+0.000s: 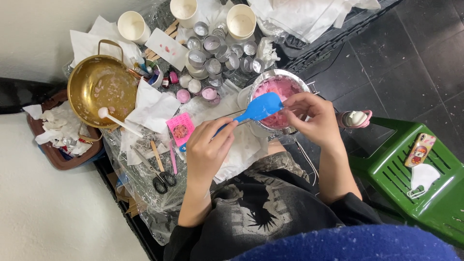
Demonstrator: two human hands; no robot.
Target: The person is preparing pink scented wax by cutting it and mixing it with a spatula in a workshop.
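While the left hand (205, 150) clamps the blue spatula (258, 109) handle, blade past its fingertips over the pink-filled metal bowl (280, 92), right hand (311, 116) fingers pinched together at the blade's edge, touching it

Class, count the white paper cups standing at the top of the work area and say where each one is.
3. One cup stands above the gold pot, one at the top centre, one right of it above the small metal tins. Others may be hidden.

Blue spatula (261, 108), pink-filled metal pot (279, 88)
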